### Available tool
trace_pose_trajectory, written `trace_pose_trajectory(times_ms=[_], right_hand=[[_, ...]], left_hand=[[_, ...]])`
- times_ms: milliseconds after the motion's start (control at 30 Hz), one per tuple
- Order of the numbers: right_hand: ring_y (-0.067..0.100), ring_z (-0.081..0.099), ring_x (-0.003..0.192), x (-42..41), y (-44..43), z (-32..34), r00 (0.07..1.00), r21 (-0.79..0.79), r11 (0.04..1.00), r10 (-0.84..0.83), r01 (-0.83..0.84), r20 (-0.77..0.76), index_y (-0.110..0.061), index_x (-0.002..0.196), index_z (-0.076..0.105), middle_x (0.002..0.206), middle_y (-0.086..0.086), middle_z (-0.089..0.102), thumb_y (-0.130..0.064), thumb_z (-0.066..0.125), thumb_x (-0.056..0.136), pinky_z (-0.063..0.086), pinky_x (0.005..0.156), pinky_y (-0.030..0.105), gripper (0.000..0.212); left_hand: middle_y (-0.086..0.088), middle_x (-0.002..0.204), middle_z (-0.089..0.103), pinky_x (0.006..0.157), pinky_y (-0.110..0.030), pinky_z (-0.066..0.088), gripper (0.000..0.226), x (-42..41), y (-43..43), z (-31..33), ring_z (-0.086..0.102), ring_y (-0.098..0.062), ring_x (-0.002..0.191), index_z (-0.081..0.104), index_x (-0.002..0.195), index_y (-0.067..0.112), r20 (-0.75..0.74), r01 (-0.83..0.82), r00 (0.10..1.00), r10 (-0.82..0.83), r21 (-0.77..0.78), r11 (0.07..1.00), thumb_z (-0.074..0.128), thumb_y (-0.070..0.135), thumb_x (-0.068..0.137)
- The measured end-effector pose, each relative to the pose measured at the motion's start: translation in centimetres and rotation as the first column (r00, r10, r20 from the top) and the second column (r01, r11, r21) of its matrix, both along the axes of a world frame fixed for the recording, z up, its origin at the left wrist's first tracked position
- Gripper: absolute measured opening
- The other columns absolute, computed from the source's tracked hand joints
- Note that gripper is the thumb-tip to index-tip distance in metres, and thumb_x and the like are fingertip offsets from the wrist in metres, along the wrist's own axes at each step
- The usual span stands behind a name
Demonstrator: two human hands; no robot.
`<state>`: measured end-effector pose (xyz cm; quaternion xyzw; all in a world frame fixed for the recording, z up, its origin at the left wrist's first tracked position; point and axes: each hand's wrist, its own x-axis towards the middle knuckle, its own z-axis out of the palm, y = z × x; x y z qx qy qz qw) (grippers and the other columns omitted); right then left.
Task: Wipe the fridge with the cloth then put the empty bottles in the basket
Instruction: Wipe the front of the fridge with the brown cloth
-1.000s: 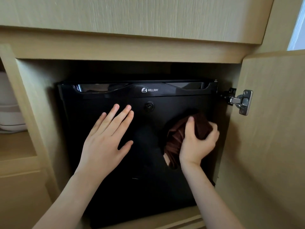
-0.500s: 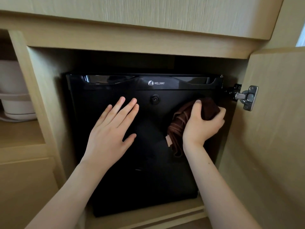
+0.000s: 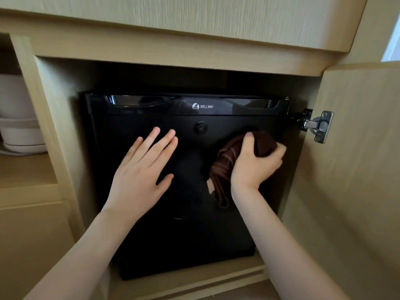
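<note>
head view: cloth [image 3: 225,167] under curled right fingers [image 3: 278,151], left fingers [image 3: 155,144] flat on fridge [image 3: 194,234]

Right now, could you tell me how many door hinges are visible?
1: the hinge on the open cabinet door, right of the fridge; others may be hidden.

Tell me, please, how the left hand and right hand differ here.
The left hand lies flat with straight fingers; the right hand is curled. The left hand holds nothing; the right hand grips the brown cloth. The left hand sits left of the keyhole, the right hand to its right. Both rest against the black fridge.
</note>
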<state>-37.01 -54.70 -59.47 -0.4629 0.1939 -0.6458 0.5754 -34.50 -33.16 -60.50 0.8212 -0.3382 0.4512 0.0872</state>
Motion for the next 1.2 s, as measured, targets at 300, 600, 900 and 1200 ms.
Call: trace_pose_trajectory(times_ms=[300, 600, 900, 1200], right_hand=[[0.000, 0.056, 0.095, -1.3, 2.3, -9.8, 0.987, -0.011, 0.997, 0.077, -0.079, -0.144, -0.024, 0.110, 0.050, 0.112, 0.004, 0.048, -0.026, 0.078, 0.085, 0.054, 0.080, 0.017, 0.037], [-0.009, 0.055, 0.088, 0.2, 1.5, -2.3, 1.000, -0.250, 0.968, 0.002, 0.003, 0.020, -0.026, 0.100, 0.054, 0.103, -0.004, 0.047, -0.020, 0.082, 0.079, 0.044, 0.074, 0.003, 0.035], [0.003, 0.058, 0.091, -1.0, 1.6, -7.8, 0.992, -0.216, 0.973, 0.056, -0.079, -0.112, -0.023, 0.101, 0.054, 0.107, 0.004, 0.047, -0.014, 0.082, 0.079, 0.054, 0.077, 0.017, 0.037], [-0.002, 0.050, 0.085, 0.7, 2.4, -1.8, 0.997, -0.482, 0.874, -0.070, 0.059, -0.006, -0.017, 0.098, 0.055, 0.104, -0.001, 0.043, -0.028, 0.078, 0.078, 0.041, 0.082, 0.004, 0.033]], left_hand=[[0.005, 0.163, 0.024, 0.124, -0.036, 0.009, 0.084, 0.1, 0.0, 0.0, 0.014, -0.019, 0.153, 0.032, 0.154, 0.016, 0.009, 0.007, 1.000, -0.007, -0.001, 1.000, 0.075, 0.025, 0.081], [0.005, 0.163, 0.023, 0.124, -0.037, 0.010, 0.084, 0.3, 0.0, -0.2, 0.013, -0.019, 0.153, 0.031, 0.154, 0.017, 0.007, 0.008, 1.000, -0.008, 0.000, 1.000, 0.073, 0.026, 0.082], [0.006, 0.163, 0.024, 0.124, -0.038, 0.011, 0.084, 0.0, 0.0, 0.0, 0.014, -0.018, 0.153, 0.032, 0.154, 0.017, -0.009, 0.004, 1.000, -0.004, -0.008, 1.000, 0.074, 0.025, 0.082], [0.005, 0.163, 0.024, 0.124, -0.036, 0.010, 0.085, 0.2, 0.1, 0.0, 0.014, -0.019, 0.152, 0.031, 0.154, 0.017, 0.013, 0.003, 1.000, -0.003, 0.010, 1.000, 0.074, 0.026, 0.081]])
